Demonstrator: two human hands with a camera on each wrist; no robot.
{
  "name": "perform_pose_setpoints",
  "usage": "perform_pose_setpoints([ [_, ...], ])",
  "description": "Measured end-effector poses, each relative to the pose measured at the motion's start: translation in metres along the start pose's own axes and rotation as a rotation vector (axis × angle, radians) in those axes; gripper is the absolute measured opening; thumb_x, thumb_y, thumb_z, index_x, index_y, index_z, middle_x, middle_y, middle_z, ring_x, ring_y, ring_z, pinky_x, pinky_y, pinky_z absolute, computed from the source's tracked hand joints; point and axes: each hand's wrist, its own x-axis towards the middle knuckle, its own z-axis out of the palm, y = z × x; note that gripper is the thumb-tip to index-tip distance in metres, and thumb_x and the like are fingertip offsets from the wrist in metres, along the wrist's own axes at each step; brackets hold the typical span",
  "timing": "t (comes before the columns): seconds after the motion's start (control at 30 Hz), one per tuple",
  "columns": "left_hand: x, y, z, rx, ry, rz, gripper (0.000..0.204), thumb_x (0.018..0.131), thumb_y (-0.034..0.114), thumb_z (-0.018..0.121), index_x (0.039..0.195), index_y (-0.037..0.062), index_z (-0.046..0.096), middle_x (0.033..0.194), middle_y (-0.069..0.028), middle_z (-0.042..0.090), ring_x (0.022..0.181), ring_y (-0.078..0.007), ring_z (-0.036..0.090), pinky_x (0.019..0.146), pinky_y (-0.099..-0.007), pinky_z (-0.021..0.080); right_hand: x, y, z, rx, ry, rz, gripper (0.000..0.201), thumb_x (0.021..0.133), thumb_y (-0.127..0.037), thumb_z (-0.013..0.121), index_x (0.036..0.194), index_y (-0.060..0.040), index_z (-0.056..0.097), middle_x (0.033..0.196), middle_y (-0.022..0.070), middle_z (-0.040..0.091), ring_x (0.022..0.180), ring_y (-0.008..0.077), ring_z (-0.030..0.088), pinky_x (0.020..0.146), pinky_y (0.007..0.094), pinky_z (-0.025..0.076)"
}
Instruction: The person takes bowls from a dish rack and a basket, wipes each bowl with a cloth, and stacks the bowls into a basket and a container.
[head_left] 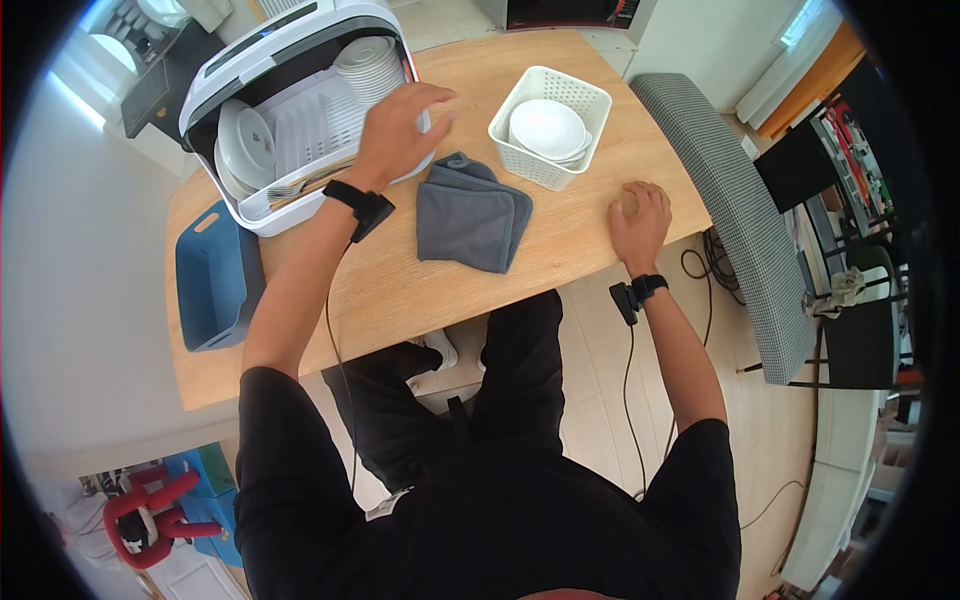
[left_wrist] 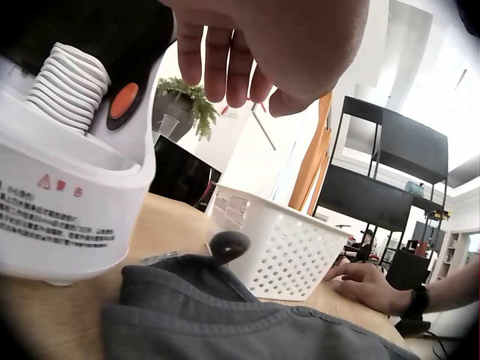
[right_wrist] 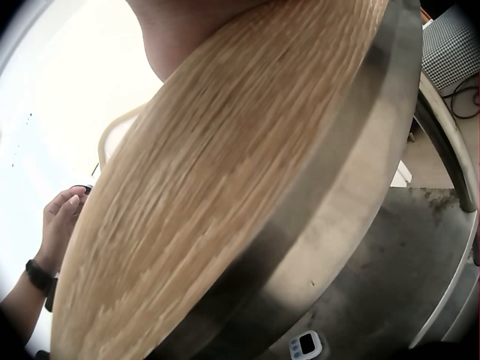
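Observation:
My left hand [head_left: 400,135] hangs in the air beside the white dish cabinet [head_left: 295,215], fingers extended and holding nothing. In the left wrist view, that hand [left_wrist: 277,49] is above a folded grey cloth [left_wrist: 202,307] and a dark rounded object [left_wrist: 229,246]. The cloth [head_left: 465,222] lies folded on the table. Resting on the tabletop near its right edge, my right hand [head_left: 641,228] has loosely bent fingers and holds nothing. A white perforated basket [head_left: 535,168] with white bowls [head_left: 547,129] stands between the hands, touched by neither.
Stacked plates [head_left: 367,62], larger dishes [head_left: 245,143] and cutlery [head_left: 290,190] are in the open cabinet. A blue bin [head_left: 213,285] stands at the table's left end. Cables run from both wrists. A checkered bench [head_left: 720,200] is beyond the table's right edge.

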Motion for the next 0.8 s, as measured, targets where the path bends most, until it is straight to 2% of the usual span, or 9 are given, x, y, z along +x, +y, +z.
perform_pose_setpoints([
  [0.07, 0.007, 0.027, 0.012, -0.039, -0.04, 0.066, 0.032, 0.089, 0.029, 0.072, 0.112, 0.007, 0.073, 0.112, -0.0126, 0.072, 0.106, -0.0319, 0.065, 0.091, -0.0419, 0.053, -0.001, 0.0, -0.001, 0.014, -0.018, 0.012, 0.028, 0.081, -0.015, 0.069, 0.107, -0.005, 0.07, 0.12, 0.0129, 0.066, 0.124, 0.0326, 0.053, 0.107, 0.0448, 0.04],
  [0.13, 0.016, 0.046, 0.028, -0.072, -0.071, 0.136, 0.035, 0.09, 0.032, 0.072, 0.114, 0.0062, 0.072, 0.113, -0.0136, 0.071, 0.108, -0.0325, 0.064, 0.093, -0.042, 0.052, -0.001, 0.004, 0.003, 0.042, 0.044, -0.05, 0.029, 0.079, -0.017, 0.07, 0.105, -0.005, 0.067, 0.113, 0.0139, 0.063, 0.116, 0.0364, 0.054, 0.101, 0.0499, 0.041],
  [0.2, 0.02, 0.055, 0.048, -0.093, -0.197, 0.222, 0.047, 0.093, 0.042, 0.067, 0.121, 0.0043, 0.069, 0.116, -0.0171, 0.07, 0.111, -0.0341, 0.063, 0.102, -0.0456, 0.046, -0.002, 0.003, 0.003, 0.036, 0.048, -0.048, 0.028, 0.079, -0.017, 0.07, 0.104, -0.0049, 0.067, 0.113, 0.0139, 0.064, 0.116, 0.0362, 0.054, 0.101, 0.0497, 0.041],
  [0.23, 0.021, 0.055, 0.057, -0.095, -0.195, 0.226, 0.047, 0.093, 0.042, 0.067, 0.121, 0.0043, 0.069, 0.116, -0.0171, 0.07, 0.111, -0.0341, 0.063, 0.102, -0.0456, 0.046, -0.002, 0.002, 0.002, 0.032, 0.05, -0.047, 0.028, 0.079, -0.016, 0.07, 0.104, -0.0049, 0.067, 0.113, 0.0138, 0.064, 0.116, 0.036, 0.054, 0.101, 0.0495, 0.041],
  [0.4, 0.022, 0.059, 0.079, 0.041, -0.487, 0.16, 0.055, 0.097, 0.049, 0.059, 0.127, 0.0041, 0.068, 0.115, -0.02, 0.07, 0.112, -0.0339, 0.063, 0.111, -0.0511, 0.035, -0.003, 0.002, 0.002, 0.033, 0.043, -0.023, 0.027, 0.079, -0.016, 0.069, 0.103, -0.0046, 0.068, 0.114, 0.0139, 0.065, 0.117, 0.0356, 0.054, 0.102, 0.0489, 0.041],
  [0.5, 0.023, 0.065, 0.075, 0.021, -0.647, 0.087, 0.053, 0.097, 0.049, 0.06, 0.124, 0.0039, 0.069, 0.118, -0.0201, 0.069, 0.116, -0.0348, 0.06, 0.111, -0.0461, 0.035, -0.002, 0.003, 0.003, 0.023, 0.015, 0.014, 0.028, 0.08, -0.017, 0.069, 0.105, -0.0054, 0.069, 0.118, 0.0125, 0.066, 0.122, 0.034, 0.053, 0.106, 0.0471, 0.039],
  [0.63, 0.021, 0.066, 0.072, -0.031, -0.528, 0.123, 0.046, 0.096, 0.045, 0.063, 0.117, 0.0049, 0.072, 0.108, -0.0186, 0.072, 0.11, -0.0342, 0.062, 0.105, -0.0465, 0.04, -0.003, 0.004, 0.003, 0.009, 0.002, 0.03, 0.029, 0.081, -0.019, 0.07, 0.106, -0.0061, 0.07, 0.121, 0.0106, 0.067, 0.127, 0.0326, 0.052, 0.109, 0.0458, 0.038],
  [0.7, 0.023, 0.07, 0.067, -0.04, -0.381, 0.138, 0.034, 0.093, 0.035, 0.066, 0.109, 0.0056, 0.075, 0.097, -0.0182, 0.074, 0.097, -0.0344, 0.067, 0.097, -0.0466, 0.045, -0.003, 0.002, 0.002, 0.013, -0.002, 0.041, 0.029, 0.081, -0.019, 0.069, 0.106, -0.006, 0.07, 0.121, 0.0109, 0.067, 0.127, 0.0328, 0.052, 0.11, 0.046, 0.038],
  [0.8, 0.024, 0.064, 0.07, -0.066, -0.32, 0.136, 0.026, 0.091, 0.024, 0.068, 0.108, 0.0062, 0.075, 0.095, -0.0186, 0.074, 0.092, -0.0361, 0.068, 0.09, -0.0469, 0.049, -0.004, 0.003, 0.003, 0.014, 0.002, 0.046, 0.029, 0.081, -0.019, 0.069, 0.107, -0.0059, 0.071, 0.121, 0.0114, 0.067, 0.128, 0.033, 0.051, 0.11, 0.0462, 0.037],
])
